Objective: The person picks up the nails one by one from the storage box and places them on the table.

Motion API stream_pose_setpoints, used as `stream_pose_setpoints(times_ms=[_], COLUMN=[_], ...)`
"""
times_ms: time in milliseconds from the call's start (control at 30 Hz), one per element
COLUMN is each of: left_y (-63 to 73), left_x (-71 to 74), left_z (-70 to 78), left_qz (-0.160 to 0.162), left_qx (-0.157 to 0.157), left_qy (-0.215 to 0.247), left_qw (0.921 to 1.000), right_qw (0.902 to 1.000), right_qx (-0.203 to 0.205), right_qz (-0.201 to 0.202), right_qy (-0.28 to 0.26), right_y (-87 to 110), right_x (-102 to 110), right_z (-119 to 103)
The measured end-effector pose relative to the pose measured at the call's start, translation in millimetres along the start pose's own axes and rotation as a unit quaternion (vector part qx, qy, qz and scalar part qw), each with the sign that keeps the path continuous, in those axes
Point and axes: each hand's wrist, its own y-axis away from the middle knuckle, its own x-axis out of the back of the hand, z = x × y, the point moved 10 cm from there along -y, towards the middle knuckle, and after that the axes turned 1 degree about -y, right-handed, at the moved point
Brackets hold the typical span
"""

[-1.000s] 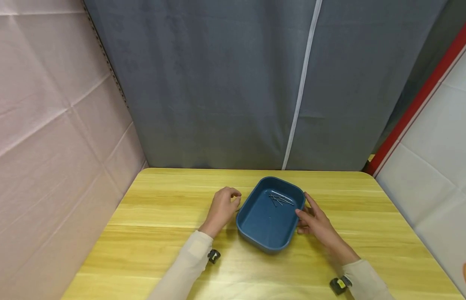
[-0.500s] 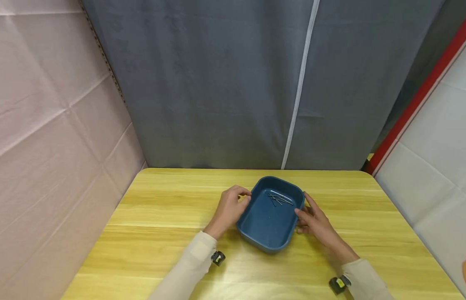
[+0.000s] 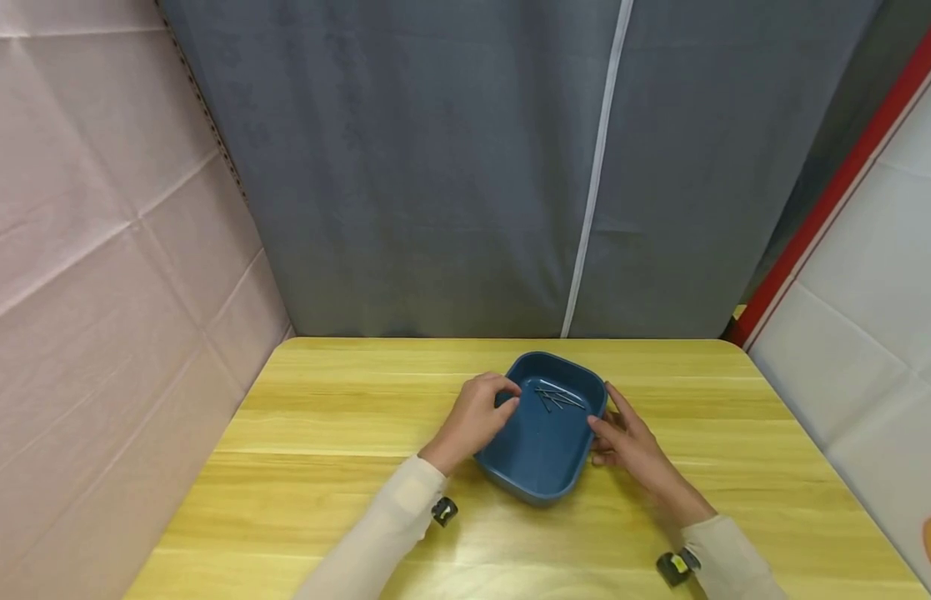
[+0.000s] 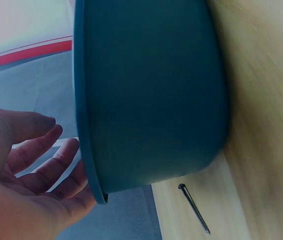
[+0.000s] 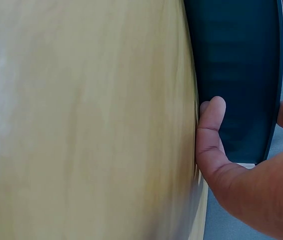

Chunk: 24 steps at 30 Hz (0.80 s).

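A deep blue plastic bin (image 3: 536,462) stands on the table, with several thin metal nails (image 3: 559,400) lying loose on its floor near the far end. My left hand (image 3: 471,423) hangs over the bin's left rim, thumb and fingertips curved close together. Whether a nail is pinched between them is hidden. Outside the bin, a single nail (image 4: 194,207) lies on the table in the left wrist view. My right hand (image 3: 632,450) grips the bin's right side; the thumb is at the rim and other fingers lie against the outer wall (image 5: 241,80).
The wooden table (image 3: 345,433) reaches back to a grey curtain (image 3: 435,183). Pale cloth (image 3: 120,292) hangs at the left, and a white panel (image 3: 878,275) with a red edge stands at the right. Each wrist wears a small black camera.
My left hand has moved right, from beside the bin to over its left rim. The right hand and the bin have stayed almost still.
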Motion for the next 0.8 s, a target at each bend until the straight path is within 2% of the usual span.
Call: stream_pose_setpoints(times_ms=[300, 533, 667, 800], left_y=[-10.7, -15.3, -17.7, -20.1], left_x=[-14.4, -24.2, -31.0, -40.1], left_z=[12.2, 14.2, 17.1, 23.7], left_qz=[-0.031, -0.053, -0.066, -0.084], left_qx=[-0.029, -0.059, -0.092, -0.133], left_qy=[-0.073, -0.147, -0.201, -0.256], left_qw=[0.9964, 0.9859, 0.973, 0.9539], right_qw=[1.0, 1.0, 1.0, 1.0], right_qx=[0.003, 0.005, 0.007, 0.006], right_qz=[-0.001, -0.003, -0.003, 0.0], right_qy=[0.002, 0.0, -0.001, -0.002], right_y=[-0.3, -0.6, -0.5, 0.1], right_x=[1, 1, 0, 1], right_z=[-3, -3, -2, -1])
